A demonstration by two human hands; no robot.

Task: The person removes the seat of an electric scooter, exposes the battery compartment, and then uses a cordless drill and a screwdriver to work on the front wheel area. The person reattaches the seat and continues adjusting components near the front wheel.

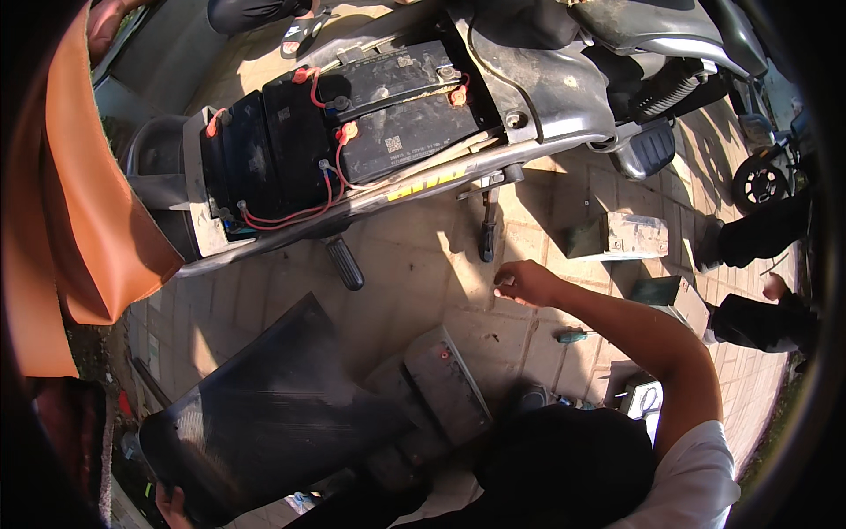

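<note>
My left hand (171,508) grips the lower left edge of a broad black plastic panel (264,401), its fingertips showing at the rim. My right hand (522,283) hangs over the paving, bent fingers pinched together. Whether something small is in them I cannot make out. Above lies the frame of an electric scooter (352,213). Several black batteries (397,141) sit in its open bay, joined by red wires (300,217) with red terminal caps (348,132). Near my right hand, a kickstand (487,231) and a footpeg (344,263) stick out from the frame.
Loose batteries (445,388) lie beside the panel, others (630,236) at the right. A teal-handled screwdriver (571,336) rests on the paving. Brown leather-like material (106,229) hangs at the left. Another person's dark-clad legs (762,234) are at the right; a sandalled foot (298,37) is beyond the scooter.
</note>
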